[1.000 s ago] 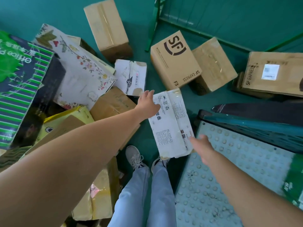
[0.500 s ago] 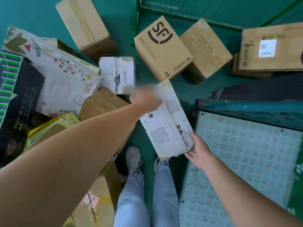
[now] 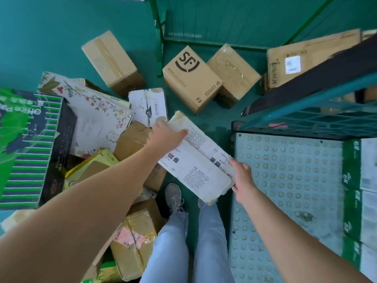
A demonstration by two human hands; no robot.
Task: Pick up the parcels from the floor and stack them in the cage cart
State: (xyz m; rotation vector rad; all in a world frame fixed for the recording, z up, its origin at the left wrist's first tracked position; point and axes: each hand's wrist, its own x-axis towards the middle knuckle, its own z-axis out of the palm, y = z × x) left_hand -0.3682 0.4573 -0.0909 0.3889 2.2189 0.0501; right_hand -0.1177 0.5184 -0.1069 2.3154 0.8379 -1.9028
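A long white printed parcel (image 3: 201, 160) is held between both hands, tilted, just left of the cage cart. My left hand (image 3: 163, 137) grips its far left edge, fingers over the top. Its near right corner is gripped by my right hand (image 3: 243, 177). The cage cart's studded grey floor (image 3: 285, 190) lies at the right, with green-and-white boxes (image 3: 359, 193) stacked along its right side. More parcels lie on the green floor: an SF Express carton (image 3: 191, 78), a plain brown carton (image 3: 112, 62) and a small white box (image 3: 148, 106).
A heap at the left holds a floral white box (image 3: 91, 111), a green striped box (image 3: 28, 148) and taped brown cartons (image 3: 136, 235). A green metal frame (image 3: 158, 35) stands behind. The cart's teal mesh side (image 3: 318, 117) leans at the right. My feet stand below the parcel.
Both hands closed on the white parcel, lifted it off the floor and tilted it. The view shifted a little.
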